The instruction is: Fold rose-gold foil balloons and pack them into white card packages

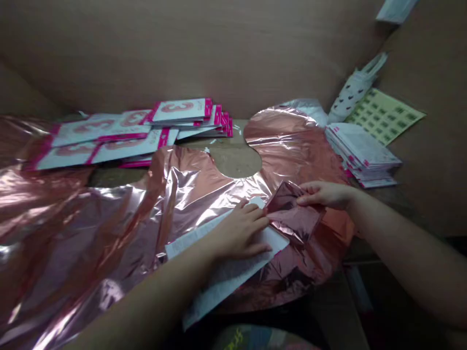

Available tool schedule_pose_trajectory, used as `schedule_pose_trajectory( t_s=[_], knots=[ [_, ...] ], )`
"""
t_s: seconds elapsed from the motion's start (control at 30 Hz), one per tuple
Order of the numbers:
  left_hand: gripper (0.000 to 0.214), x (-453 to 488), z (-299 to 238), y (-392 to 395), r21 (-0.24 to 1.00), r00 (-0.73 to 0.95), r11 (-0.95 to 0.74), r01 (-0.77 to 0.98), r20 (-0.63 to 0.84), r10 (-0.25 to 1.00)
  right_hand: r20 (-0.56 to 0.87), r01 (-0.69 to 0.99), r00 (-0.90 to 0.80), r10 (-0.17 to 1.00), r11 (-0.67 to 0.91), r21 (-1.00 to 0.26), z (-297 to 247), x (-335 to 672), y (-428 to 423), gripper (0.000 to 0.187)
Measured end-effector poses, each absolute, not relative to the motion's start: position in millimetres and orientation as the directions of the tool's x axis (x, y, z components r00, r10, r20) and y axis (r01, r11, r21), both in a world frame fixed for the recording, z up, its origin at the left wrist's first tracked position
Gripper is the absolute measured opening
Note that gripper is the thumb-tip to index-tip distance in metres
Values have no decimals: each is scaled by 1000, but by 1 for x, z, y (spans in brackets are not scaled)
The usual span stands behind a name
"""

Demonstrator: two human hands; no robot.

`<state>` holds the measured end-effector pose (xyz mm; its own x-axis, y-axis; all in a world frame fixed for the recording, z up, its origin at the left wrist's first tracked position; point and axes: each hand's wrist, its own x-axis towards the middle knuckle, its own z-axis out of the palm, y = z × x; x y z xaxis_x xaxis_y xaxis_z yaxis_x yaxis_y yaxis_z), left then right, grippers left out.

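My left hand (242, 231) lies with fingers spread on a white printed packet (226, 277), its fingertips close to the packet's upper right end. Between thumb and fingers, my right hand (324, 195) pinches a small folded piece of rose-gold foil balloon (294, 214). The left edge of that fold meets the packet's end beside my left fingers. Whether part of it is inside the packet I cannot tell. Underneath both lies a large, flat rose-gold foil balloon (292, 150) with a curved outline.
Packets with pink edges and a printed figure 3 (182, 109) are stacked at the back left. More foil (109, 233) covers the left side. At right stand a pile of white packets (365, 150), a yellow sticker sheet (383, 114) and a white patterned pouch (350, 95) against the wall.
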<state>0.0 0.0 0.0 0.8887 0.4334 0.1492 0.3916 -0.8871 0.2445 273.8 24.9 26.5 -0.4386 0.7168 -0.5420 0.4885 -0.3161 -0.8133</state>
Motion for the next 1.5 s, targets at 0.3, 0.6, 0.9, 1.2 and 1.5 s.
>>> schedule_pose_trajectory(
  t_s=[0.3, 0.6, 0.9, 1.2, 1.5],
  knots=[
    [32, -2, 6, -8, 229, 886, -914, 334, 254, 388, -729, 739, -542, 417, -177, -650, 52, 240, 51, 27],
    [26, -6, 5, -9, 164, 877, -919, 359, 278, 392, -706, 717, -651, 278, -78, -692, 54, 221, 67, 34],
    [24, -3, 2, -10, 125, 888, -923, 365, 250, 385, -676, 843, -509, 533, 466, -268, 76, 179, 64, 21],
    [25, -3, 0, -12, 111, 882, -925, 363, 279, 379, -523, 904, -411, 747, 409, -126, 53, 160, 45, 27],
    [26, -3, 0, -13, 124, 873, -923, 364, 300, 384, -370, 959, -273, 888, 282, -31, 52, 139, 33, 25]
  ],
)
